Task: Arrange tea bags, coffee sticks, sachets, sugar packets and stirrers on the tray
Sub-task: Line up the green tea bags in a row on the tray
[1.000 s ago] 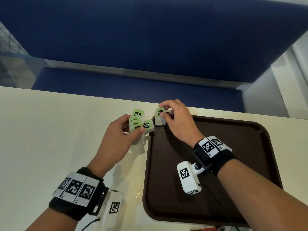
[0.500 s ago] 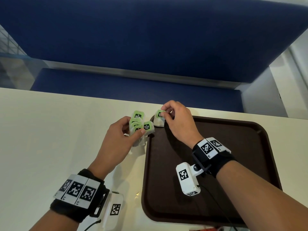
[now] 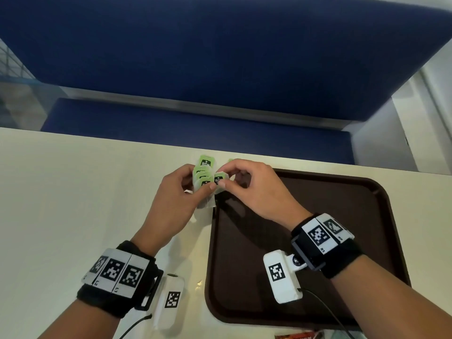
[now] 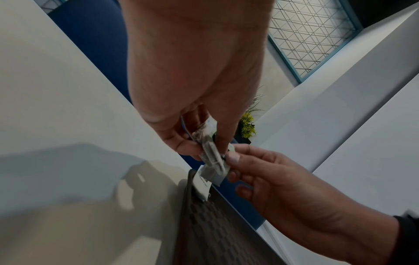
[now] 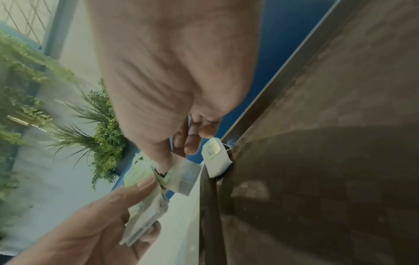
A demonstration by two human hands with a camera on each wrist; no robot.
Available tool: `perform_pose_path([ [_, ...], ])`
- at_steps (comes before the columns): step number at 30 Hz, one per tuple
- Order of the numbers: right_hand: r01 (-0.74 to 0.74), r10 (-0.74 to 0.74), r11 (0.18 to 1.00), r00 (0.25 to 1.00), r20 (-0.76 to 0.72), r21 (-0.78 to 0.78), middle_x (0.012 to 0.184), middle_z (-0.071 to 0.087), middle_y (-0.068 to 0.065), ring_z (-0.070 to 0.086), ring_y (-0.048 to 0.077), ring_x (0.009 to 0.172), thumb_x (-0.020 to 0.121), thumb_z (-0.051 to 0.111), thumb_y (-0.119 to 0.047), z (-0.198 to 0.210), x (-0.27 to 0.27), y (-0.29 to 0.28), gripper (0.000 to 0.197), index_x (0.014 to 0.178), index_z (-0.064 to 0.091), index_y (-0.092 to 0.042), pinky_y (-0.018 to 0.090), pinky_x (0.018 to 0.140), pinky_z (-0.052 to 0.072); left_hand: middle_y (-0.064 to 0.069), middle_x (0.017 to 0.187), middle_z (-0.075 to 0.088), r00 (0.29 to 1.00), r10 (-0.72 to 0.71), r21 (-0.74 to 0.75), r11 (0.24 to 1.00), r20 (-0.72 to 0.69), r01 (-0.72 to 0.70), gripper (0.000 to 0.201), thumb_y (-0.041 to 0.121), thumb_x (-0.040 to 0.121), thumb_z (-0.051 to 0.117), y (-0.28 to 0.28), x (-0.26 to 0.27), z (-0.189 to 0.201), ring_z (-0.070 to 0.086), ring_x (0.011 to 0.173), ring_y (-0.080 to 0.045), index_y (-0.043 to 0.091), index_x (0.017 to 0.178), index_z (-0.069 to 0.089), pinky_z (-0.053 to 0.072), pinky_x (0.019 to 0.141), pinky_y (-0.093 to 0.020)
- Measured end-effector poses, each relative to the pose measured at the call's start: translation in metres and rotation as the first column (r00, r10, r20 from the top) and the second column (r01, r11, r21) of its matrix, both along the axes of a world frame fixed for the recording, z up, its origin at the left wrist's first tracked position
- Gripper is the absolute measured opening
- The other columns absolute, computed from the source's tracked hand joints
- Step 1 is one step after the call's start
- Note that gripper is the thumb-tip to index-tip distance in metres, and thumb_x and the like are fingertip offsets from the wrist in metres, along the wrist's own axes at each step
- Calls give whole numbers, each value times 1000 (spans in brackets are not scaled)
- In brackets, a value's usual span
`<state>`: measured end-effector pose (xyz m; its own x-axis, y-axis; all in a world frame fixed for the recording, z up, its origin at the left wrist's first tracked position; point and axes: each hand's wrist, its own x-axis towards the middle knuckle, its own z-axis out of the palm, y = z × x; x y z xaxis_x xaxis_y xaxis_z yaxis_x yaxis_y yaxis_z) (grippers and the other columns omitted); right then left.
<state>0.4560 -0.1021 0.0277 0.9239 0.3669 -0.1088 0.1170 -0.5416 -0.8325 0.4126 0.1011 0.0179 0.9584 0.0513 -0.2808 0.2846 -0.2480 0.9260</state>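
Green-tagged white paper tea bags (image 3: 203, 178) sit fanned in the left hand (image 3: 171, 204) beside the brown plastic tray (image 3: 367, 216), probably so the right hand (image 3: 254, 189) can pinch one off.

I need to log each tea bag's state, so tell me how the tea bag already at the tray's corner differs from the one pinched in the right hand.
The tea bag at the tray corner rests on the tray rim, untouched; the pinched tea bag is held by the right hand. The corner one sits alone; the pinched one touches the bundle gripped by the left hand. Both are white with green tags.
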Motion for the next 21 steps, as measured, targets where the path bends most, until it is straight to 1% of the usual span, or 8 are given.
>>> perform_pose_path([
  [3, 52, -52, 999, 998, -20, 1, 96, 74, -13, 67, 8, 91, 100, 75, -24, -5, 0, -7, 5, 105, 76, -24, 18, 79, 53, 10, 98, 79, 999, 21, 3, 1000, 28, -22, 20, 29, 95, 80, -3, 1, -1, 76, 91, -10, 24, 113, 72, 62, 71, -21],
  [6, 209, -208, 978, 977, -56, 18, 100, 73, -12, 67, 4, 97, 102, 73, -24, -13, -1, -16, 5, 106, 72, -23, 10, 79, 50, 7, 105, 79, 997, 77, 19, 997, 29, -77, 23, 31, 96, 80, -1, 1, -4, 76, 97, -10, 22, 116, 72, 62, 76, -18],
  [9, 275, -268, 961, 953, -145, 31, 103, 76, -10, 68, 3, 98, 102, 72, -25, -20, -2, -19, 8, 109, 71, -22, 3, 76, 45, 4, 108, 80, 995, 104, 7, 995, 5, -104, 26, 32, 96, 80, 4, 1, -7, 76, 100, -15, 20, 118, 73, 65, 83, -25],
  [12, 270, -264, 963, 945, -195, 8, 103, 76, -8, 68, 4, 96, 102, 73, -27, -27, -1, -13, 9, 110, 71, -23, 3, 72, 42, 4, 109, 79, 995, 98, 30, 995, -14, -97, 29, 34, 95, 80, 5, -1, -8, 76, 102, -16, 21, 120, 72, 65, 86, -30],
  [15, 283, -283, 959, 948, -150, -18, 100, 71, -9, 64, 4, 89, 101, 73, -24, -32, 0, -6, 7, 108, 71, -22, 8, 74, 43, 4, 109, 78, 996, 91, 33, 995, -20, -90, 29, 35, 95, 80, 4, -2, -9, 76, 101, -16, 22, 120, 72, 66, 86, -30],
  [17, 291, -294, 956, 953, -75, -47, 101, 64, -9, 58, 3, 82, 101, 73, -23, -35, 0, -1, 7, 105, 69, -26, 7, 74, 43, 5, 109, 78, 996, 86, 36, 996, -20, -85, 30, 35, 95, 80, 2, -2, -10, 76, 101, -15, 21, 120, 72, 66, 85, -29],
  [19, 297, -299, 952, 954, -17, -69, 103, 57, -9, 55, 2, 80, 100, 74, -23, -39, -1, 2, 10, 107, 68, -29, 6, 75, 42, 6, 109, 79, 997, 80, 35, 996, -23, -79, 29, 35, 95, 80, 2, -3, -11, 76, 100, -13, 21, 119, 72, 66, 84, -28],
  [21, 310, -310, 948, 951, 15, -66, 101, 56, -7, 54, 2, 80, 100, 75, -22, -44, -1, 4, 11, 108, 69, -28, 10, 78, 42, 5, 105, 79, 997, 72, 22, 997, -25, -71, 27, 34, 95, 81, 2, -4, -12, 77, 98, -15, 21, 117, 72, 66, 83, -31],
])
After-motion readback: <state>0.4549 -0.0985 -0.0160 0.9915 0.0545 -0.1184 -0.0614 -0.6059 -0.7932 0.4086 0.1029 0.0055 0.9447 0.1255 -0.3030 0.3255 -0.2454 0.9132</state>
